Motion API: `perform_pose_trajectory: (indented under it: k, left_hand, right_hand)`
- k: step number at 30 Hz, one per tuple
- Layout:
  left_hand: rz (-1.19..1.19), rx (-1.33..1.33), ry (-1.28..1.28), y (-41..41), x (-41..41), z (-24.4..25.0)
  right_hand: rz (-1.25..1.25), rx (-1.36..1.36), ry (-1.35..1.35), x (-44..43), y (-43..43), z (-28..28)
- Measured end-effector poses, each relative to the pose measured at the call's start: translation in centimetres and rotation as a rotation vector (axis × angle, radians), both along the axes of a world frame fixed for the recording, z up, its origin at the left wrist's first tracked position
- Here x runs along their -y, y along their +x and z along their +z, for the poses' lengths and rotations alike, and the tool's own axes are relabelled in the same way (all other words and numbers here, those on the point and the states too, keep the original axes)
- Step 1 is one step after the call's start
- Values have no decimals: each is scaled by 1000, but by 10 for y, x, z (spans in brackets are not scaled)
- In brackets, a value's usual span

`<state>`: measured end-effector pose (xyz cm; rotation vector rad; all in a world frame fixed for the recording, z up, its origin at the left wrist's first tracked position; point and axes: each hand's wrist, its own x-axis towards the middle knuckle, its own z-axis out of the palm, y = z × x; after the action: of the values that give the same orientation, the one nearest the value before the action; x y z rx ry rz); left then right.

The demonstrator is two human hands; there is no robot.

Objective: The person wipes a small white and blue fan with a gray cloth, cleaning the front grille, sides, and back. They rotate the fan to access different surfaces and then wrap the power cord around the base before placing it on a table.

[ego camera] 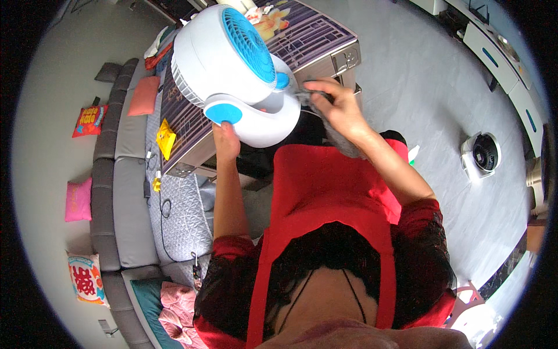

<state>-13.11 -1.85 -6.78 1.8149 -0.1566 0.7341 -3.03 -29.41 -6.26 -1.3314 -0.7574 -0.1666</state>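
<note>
A white fan with a blue grille (248, 43) is tilted above the corner of the low table, its curved stand turned towards me. My left hand (226, 141) grips the stand from below, beside the blue round cap of the pivot; most of its fingers are hidden behind the stand. In my right hand (338, 104) is a grey cloth (342, 137), pinched between thumb and fingers at the right side of the stand and hanging down over my red apron (331, 174).
The patterned low table (305, 39) carries a yellow packet (165, 138). Along the left runs a grey sofa (135, 192) with cushions and a cable. On the floor at the right stands a white round open part (481, 152), near white drawers (492, 56).
</note>
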Motion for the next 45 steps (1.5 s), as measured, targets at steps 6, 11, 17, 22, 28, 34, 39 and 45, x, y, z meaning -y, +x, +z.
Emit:
perform_pose_trajectory:
  k: [6, 11, 17, 22, 28, 34, 39, 45]
  left_hand:
    - [135, 42, -68, -3, 11, -3]
    - [145, 9, -201, -3, -5, -14]
    - [118, 85, -158, -6, -6, -25]
    - [70, 42, -241, -8, 8, -5]
    - [62, 45, -171, -11, 24, 8]
    - [37, 36, -322, -11, 28, 5]
    - [45, 85, -157, -6, 9, -3]
    - [419, 105, -3, -9, 32, 11]
  right_hand:
    - [-118, 469, -194, -44, 21, 16]
    - [-198, 517, -66, -57, 13, -11]
    - [11, -601, 148, -61, 38, -29]
    - [-528, 476, -717, -26, 33, -30]
    - [-574, 295, -1154, 60, 84, -47]
    - [488, -926, -137, 140, 79, -156]
    - [571, -577, 12, 84, 18, -70]
    - [512, 223, -308, -20, 6, -7]
